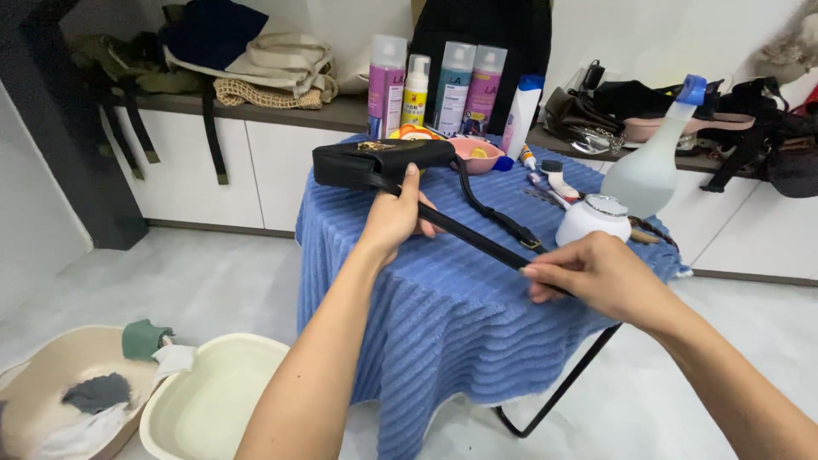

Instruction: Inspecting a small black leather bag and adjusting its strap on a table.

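A small black handbag (379, 160) with a gold clasp is lifted above a table covered in blue ribbed cloth (443, 315). My left hand (394, 215) grips the black strap (473, 238) close under the bag. My right hand (596, 273) pinches the same strap farther along, pulling it taut in a line between both hands. A second length of strap with a gold buckle (530, 243) loops down onto the cloth behind.
On the table stand a white spray bottle (652, 162), a white round jar (592, 220), several spray cans (452, 85), a pink dish (477, 153) and small tubes. Two basins (200, 400) with rags sit on the floor at left. Bags and shoes line the shelf behind.
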